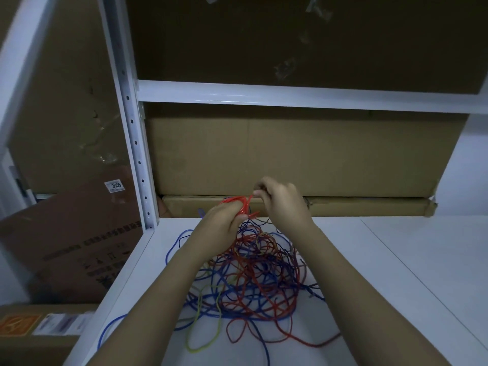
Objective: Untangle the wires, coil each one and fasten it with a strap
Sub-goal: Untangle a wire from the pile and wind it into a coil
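Observation:
A tangle of red, blue and yellow wires [253,281] lies on the white shelf [383,260] between my forearms. My left hand [221,225] grips a small bundle of red wire loops [239,203] lifted above the pile. Just to its right, my right hand [280,199] pinches a strand of that red wire at its fingertips. A yellow loop [203,334] and a blue strand [111,328] trail out toward the shelf's front left edge. No strap is visible.
A white perforated rack post [134,143] stands at the left and a crossbeam [290,97] runs above. Cardboard boxes [290,159] fill the back of the shelf. More boxes [68,247] lean on the floor at left.

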Demonstrator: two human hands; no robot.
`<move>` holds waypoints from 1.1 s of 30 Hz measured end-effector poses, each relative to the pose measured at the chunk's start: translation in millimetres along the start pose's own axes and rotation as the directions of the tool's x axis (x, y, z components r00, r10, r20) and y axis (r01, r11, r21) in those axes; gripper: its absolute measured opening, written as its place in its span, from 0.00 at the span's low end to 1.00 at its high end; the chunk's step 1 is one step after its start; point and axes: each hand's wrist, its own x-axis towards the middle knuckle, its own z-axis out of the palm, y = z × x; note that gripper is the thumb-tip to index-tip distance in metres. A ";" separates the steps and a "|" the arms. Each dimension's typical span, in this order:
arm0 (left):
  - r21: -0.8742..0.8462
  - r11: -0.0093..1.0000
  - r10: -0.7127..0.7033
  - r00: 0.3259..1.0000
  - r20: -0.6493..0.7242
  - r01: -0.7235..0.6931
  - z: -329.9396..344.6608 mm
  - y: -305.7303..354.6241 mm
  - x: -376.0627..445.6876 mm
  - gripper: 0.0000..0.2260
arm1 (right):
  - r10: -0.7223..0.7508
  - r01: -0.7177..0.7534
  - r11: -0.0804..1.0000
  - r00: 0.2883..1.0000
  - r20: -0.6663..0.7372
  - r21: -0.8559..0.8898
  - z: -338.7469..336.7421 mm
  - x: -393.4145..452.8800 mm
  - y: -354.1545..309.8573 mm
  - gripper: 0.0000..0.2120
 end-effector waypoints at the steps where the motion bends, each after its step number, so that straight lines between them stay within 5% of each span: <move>1: -0.041 0.999 -0.013 1.000 -0.006 0.013 -0.3 -0.3 -2.1 0.09 | 0.004 -0.003 1.000 0.998 0.056 -0.008 -2.6 4.1 0.7 0.06; 5: -0.131 0.988 -0.092 0.995 -0.044 0.085 -3.4 -3.0 -6.8 0.09 | -0.072 0.094 0.994 0.955 0.287 -0.064 -12.8 15.9 2.9 0.07; 11: 0.074 0.994 -0.084 0.996 -0.040 0.086 -9.7 -8.7 0.6 0.09 | -0.239 0.322 0.935 0.880 0.409 -0.146 -14.7 19.4 -2.8 0.09; 14: 0.086 0.994 -0.066 0.997 -0.043 0.070 -7.6 -5.5 4.1 0.10 | -0.157 0.194 0.981 0.868 0.471 -0.030 -7.9 19.2 -8.3 0.08; 18: -0.169 0.964 -0.225 0.970 -0.095 0.207 -10.8 -7.9 4.8 0.08 | 0.036 -0.140 0.944 0.943 0.331 0.298 -0.1 15.0 0.7 0.06; 23: -0.242 0.927 -0.310 0.948 -0.068 0.286 -14.4 -16.3 7.3 0.08 | 0.069 -0.048 0.983 0.991 -0.117 0.176 15.9 -3.0 5.2 0.10; 29: -0.262 0.927 -0.308 0.943 -0.127 0.267 -15.3 -12.8 13.1 0.10 | 0.123 -0.108 0.936 0.992 -0.025 0.334 23.6 -15.8 6.1 0.04; 33: -0.248 0.939 -0.275 0.953 -0.131 0.237 -17.1 -8.8 15.7 0.09 | -0.009 0.019 0.965 0.999 -0.039 0.260 16.5 -14.8 1.3 0.10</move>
